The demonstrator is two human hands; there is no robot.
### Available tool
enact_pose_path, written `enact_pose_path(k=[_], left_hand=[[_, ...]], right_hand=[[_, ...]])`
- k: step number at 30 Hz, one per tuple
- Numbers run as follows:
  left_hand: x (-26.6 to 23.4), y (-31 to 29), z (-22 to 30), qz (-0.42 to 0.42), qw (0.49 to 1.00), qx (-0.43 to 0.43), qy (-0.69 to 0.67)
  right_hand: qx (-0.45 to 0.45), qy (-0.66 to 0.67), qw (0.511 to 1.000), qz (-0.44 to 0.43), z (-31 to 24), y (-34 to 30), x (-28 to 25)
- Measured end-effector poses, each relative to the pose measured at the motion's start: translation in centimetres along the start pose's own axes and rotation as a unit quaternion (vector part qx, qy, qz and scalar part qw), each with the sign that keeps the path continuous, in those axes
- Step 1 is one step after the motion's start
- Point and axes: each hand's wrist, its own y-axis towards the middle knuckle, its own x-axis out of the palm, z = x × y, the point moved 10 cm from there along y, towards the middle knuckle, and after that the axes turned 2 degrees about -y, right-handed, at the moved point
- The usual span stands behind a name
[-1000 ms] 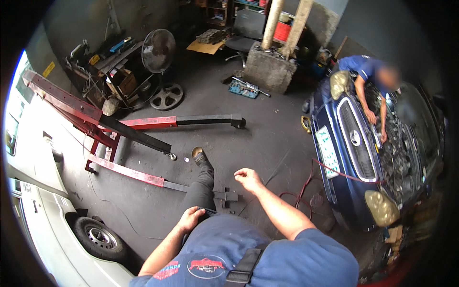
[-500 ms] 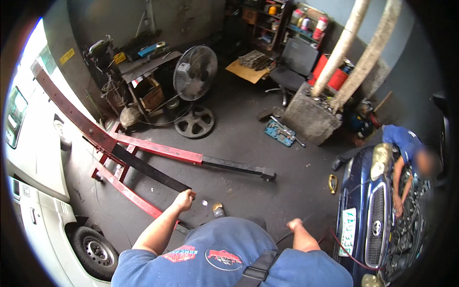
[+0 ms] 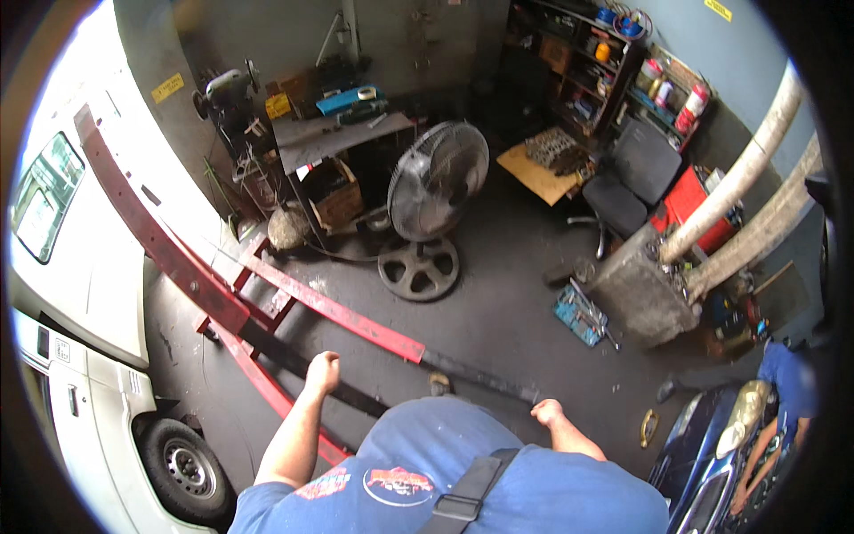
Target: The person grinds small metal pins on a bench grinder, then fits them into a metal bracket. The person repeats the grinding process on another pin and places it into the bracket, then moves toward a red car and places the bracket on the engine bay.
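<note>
My left hand is closed in a fist, thumb side up. In the picture it overlaps the black boom arm of a red engine hoist; whether it touches the arm I cannot tell. Nothing shows sticking out of this fist. My right hand is held out low in front of me, fingers curled in, with nothing visible in it. It appears near the black end of the hoist's farther leg. My body hides the boom's near end. A shoe shows just ahead of my belly.
A white van stands at left. Ahead are a pedestal fan, a cluttered workbench and an office chair. A blue socket set lies by a concrete block. At right, a person leans over a dark blue car.
My view has turned, so the fan, chair and car sit farther right and lower. My left hand has come away from the boom's end. Near my right hand, a dark cord no longer shows.
</note>
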Motion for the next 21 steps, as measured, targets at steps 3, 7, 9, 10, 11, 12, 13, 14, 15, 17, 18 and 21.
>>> enact_pose_path(k=[3,7,9,10,11,12,13,14,15,17,18,21], left_hand=[[-7.1,6.6,0.8,0.099,0.995,0.010,0.027],[-15.9,15.9,1.5,0.200,0.977,0.035,0.057],[-20.7,21.7,1.2,0.224,0.968,0.019,0.114],[-23.3,24.8,1.6,0.243,0.956,0.049,0.154],[-25.9,27.9,2.0,0.263,0.942,0.080,0.190],[-28.5,31.3,2.0,0.271,0.933,0.089,0.218],[-30.9,34.4,2.3,0.290,0.916,0.116,0.250],[-33.3,38.0,2.0,0.290,0.915,0.117,0.256],[-35.8,42.2,1.9,0.288,0.913,0.108,0.267],[-40.7,49.9,2.6,0.292,0.894,0.136,0.310],[-42.8,53.6,2.2,0.284,0.901,0.122,0.303],[-47.6,63.0,1.2,0.288,0.892,0.101,0.334]], right_hand=[[-0.063,-0.022,0.998,-0.021,-15.4,3.2,-2.0],[-0.173,-0.109,0.974,-0.094,-33.5,3.3,-0.6],[-0.261,-0.096,0.955,-0.098,-42.4,2.1,0.0],[-0.258,-0.038,0.955,-0.138,-45.7,1.8,1.1],[-0.288,0.009,0.945,-0.158,-49.2,1.1,1.9],[-0.315,0.022,0.935,-0.164,-52.6,0.8,2.6],[-0.331,0.040,0.926,-0.175,-55.3,0.4,3.6],[-0.341,0.081,0.917,-0.192,-57.6,0.1,4.6],[-0.368,0.115,0.905,-0.183,-60.1,-0.2,5.4],[-0.335,0.144,0.916,-0.165,-63.1,0.8,7.1],[-0.289,0.154,0.937,-0.123,-63.3,1.1,8.0],[-0.132,0.201,0.969,-0.055,-64.3,2.4,8.9]])
